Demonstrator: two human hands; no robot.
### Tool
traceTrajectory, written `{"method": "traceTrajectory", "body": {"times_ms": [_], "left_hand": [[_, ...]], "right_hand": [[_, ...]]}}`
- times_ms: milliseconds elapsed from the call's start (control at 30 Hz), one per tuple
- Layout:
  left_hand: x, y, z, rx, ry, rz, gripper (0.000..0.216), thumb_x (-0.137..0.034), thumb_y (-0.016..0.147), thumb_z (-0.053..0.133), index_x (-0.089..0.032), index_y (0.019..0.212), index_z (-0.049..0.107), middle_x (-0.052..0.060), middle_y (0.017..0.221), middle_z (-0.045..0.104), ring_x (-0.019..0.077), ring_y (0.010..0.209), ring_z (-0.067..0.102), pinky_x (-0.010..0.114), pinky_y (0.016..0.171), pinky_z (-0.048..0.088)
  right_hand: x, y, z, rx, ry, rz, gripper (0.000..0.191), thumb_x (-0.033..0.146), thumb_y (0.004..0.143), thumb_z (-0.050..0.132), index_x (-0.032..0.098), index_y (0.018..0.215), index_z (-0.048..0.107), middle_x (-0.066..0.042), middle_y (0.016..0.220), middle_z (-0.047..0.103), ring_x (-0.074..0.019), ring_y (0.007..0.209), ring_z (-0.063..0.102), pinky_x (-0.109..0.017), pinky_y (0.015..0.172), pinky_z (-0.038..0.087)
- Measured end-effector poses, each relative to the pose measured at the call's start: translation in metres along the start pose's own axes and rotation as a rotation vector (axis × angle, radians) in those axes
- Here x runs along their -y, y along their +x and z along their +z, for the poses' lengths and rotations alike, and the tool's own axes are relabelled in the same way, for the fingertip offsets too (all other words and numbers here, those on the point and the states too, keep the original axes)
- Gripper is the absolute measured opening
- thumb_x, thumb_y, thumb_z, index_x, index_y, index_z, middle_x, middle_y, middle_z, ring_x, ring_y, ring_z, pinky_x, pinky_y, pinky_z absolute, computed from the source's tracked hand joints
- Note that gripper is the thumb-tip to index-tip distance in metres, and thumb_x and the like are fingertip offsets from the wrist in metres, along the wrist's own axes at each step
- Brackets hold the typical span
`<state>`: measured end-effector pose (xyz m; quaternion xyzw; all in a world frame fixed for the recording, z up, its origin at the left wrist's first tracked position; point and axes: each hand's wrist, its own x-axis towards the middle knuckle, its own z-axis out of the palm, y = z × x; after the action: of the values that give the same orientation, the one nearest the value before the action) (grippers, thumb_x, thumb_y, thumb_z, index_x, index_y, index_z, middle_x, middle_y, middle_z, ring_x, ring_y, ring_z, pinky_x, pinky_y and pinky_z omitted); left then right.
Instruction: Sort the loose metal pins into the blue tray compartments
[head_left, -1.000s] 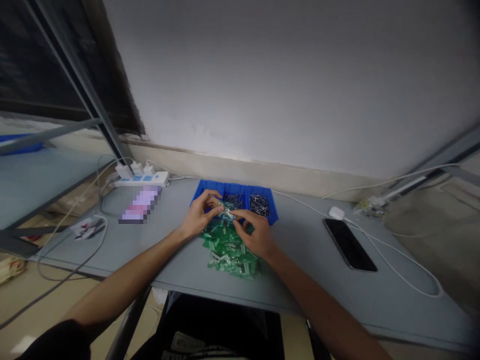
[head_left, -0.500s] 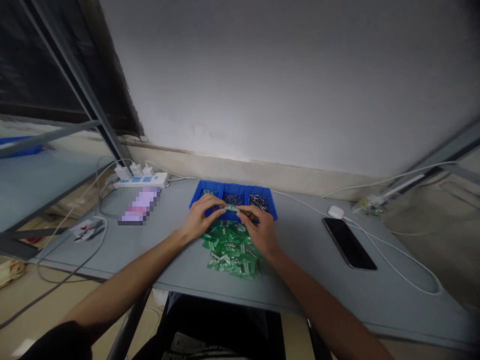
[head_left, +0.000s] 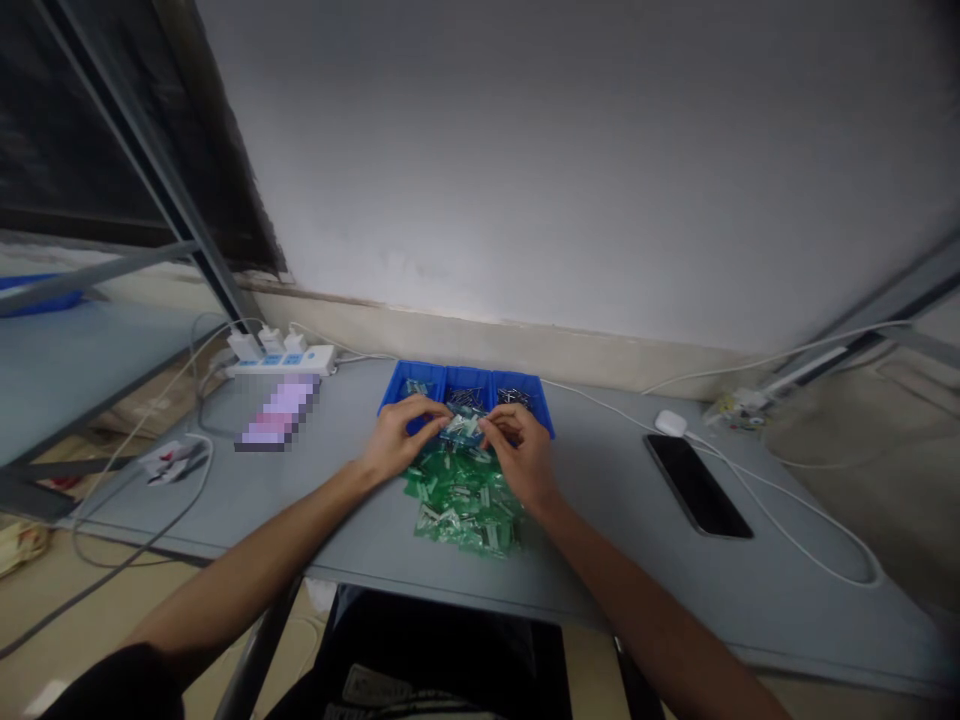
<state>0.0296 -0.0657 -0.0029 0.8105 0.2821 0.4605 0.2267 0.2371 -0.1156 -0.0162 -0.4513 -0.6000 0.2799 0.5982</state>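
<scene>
A person's left hand [head_left: 397, 440] and right hand [head_left: 519, 455] are pinching a small clear-green plastic packet [head_left: 461, 430] just in front of a divided blue plastic bin [head_left: 466, 367]. A slipping grip risks losing it into the heap of green packets [head_left: 465, 505] below; a knuckle bumping the bin risks spilling its thin metal pins [head_left: 466, 398].

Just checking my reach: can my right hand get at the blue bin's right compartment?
Probably yes: your right hand sits just below that compartment, nothing between, though it's on a packet.
</scene>
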Motion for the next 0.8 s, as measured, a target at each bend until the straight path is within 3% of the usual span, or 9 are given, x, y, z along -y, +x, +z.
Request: {"method": "traceTrajectory", "body": {"times_ms": [133, 333, 533, 633, 800], "left_hand": [[0.002, 0.001, -0.002, -0.011, 0.023, 0.036, 0.02, -0.026, 0.101, 0.055, -0.022, 0.107, 0.074, 0.007, 0.104, 0.074, 0.0198, 0.1, 0.066, 0.037, 0.093, 0.053], [0.007, 0.001, -0.002, -0.023, 0.039, 0.056, 0.017, -0.03, 0.098, 0.062, -0.022, 0.106, 0.074, 0.007, 0.1, 0.074, 0.0206, 0.094, 0.065, 0.037, 0.087, 0.052], [0.003, 0.003, -0.004, -0.043, 0.08, 0.068, 0.021, -0.038, 0.097, 0.064, -0.02, 0.094, 0.075, 0.005, 0.084, 0.071, 0.0192, 0.08, 0.061, 0.037, 0.079, 0.049], [0.002, 0.003, -0.004, -0.056, 0.088, 0.037, 0.023, -0.039, 0.097, 0.062, -0.02, 0.091, 0.074, 0.005, 0.085, 0.071, 0.0193, 0.082, 0.061, 0.036, 0.08, 0.049], [0.017, 0.008, -0.016, -0.254, 0.188, -0.123, 0.024, -0.038, 0.098, 0.059, -0.019, 0.095, 0.073, 0.004, 0.088, 0.069, 0.019, 0.084, 0.059, 0.033, 0.081, 0.049]], "right_hand": [[0.005, 0.0, -0.002, 0.03, -0.034, -0.029, 0.015, 0.025, 0.093, 0.057, 0.022, 0.104, 0.066, -0.001, 0.082, 0.072, -0.0172, 0.071, 0.071, -0.029, 0.067, 0.054], [0.001, 0.001, -0.001, 0.021, -0.067, -0.008, 0.018, 0.03, 0.088, 0.066, 0.022, 0.104, 0.068, -0.004, 0.095, 0.074, -0.0172, 0.073, 0.071, -0.027, 0.062, 0.053], [0.002, 0.001, -0.001, 0.049, -0.132, 0.003, 0.026, 0.044, 0.093, 0.063, 0.021, 0.083, 0.065, 0.002, 0.063, 0.059, -0.0133, 0.055, 0.054, -0.025, 0.053, 0.042], [0.005, 0.0, -0.001, 0.063, -0.173, -0.007, 0.031, 0.046, 0.095, 0.06, 0.021, 0.076, 0.063, 0.004, 0.06, 0.052, -0.0122, 0.053, 0.047, -0.025, 0.05, 0.035], [0.005, 0.0, -0.002, 0.049, -0.162, -0.015, 0.032, 0.046, 0.098, 0.056, 0.021, 0.079, 0.063, 0.004, 0.059, 0.05, -0.0121, 0.053, 0.044, -0.025, 0.051, 0.034]]}}
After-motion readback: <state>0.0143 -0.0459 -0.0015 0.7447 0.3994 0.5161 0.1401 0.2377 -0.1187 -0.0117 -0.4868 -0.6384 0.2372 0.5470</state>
